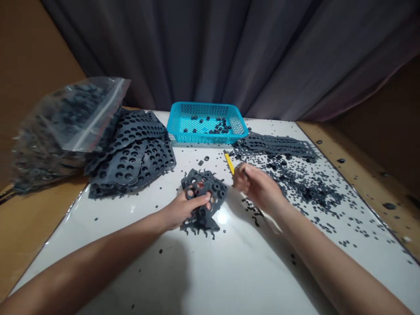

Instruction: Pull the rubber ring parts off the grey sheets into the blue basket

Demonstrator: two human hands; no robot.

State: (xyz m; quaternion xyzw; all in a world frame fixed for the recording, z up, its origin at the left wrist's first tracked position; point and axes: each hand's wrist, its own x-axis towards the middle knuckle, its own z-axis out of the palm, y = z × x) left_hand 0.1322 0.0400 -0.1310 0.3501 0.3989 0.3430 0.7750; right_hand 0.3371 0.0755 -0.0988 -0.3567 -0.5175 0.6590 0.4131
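Near the middle of the white table, my left hand grips a dark grey perforated rubber sheet, bent and ragged at its lower edge. Its thumb lies across the front, and some fingertips show through the holes. To the right of the sheet, and apart from it, my right hand is raised with its fingers curled together. Whatever those fingers pinch, if anything, is too small to make out. A yellow stick-like tool lies on the table just beyond the right hand, its near end hidden.
A blue basket with several small black pieces stands at the back. Stacked perforated sheets and a bulging zip bag sit on the left. Punched strips and scattered rubber scraps cover the right side.
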